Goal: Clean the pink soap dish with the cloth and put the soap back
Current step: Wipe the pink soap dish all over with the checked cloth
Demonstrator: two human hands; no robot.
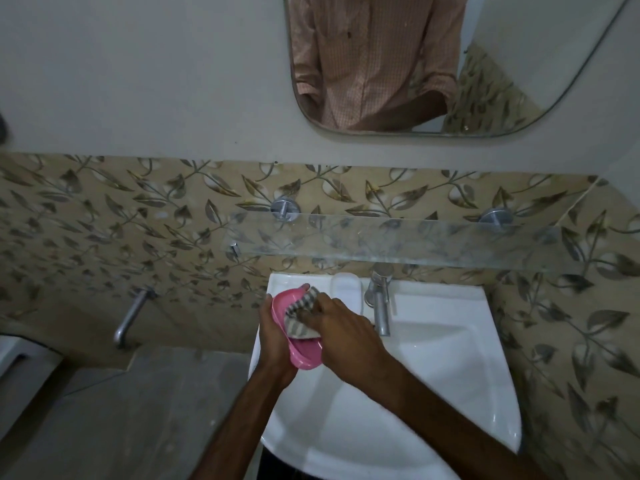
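Left hand (273, 336) gripping pink soap dish (298, 344) from its 9 o'clock side, tilted above white sink (433, 368) rim. Right hand (346, 332) clenched on striped cloth (300, 315), pressed into dish. White soap (346, 287) at 1 o'clock from dish, on sink's back ledge, beside chrome tap (380, 301). Glass shelf (398, 242) at 12 o'clock.
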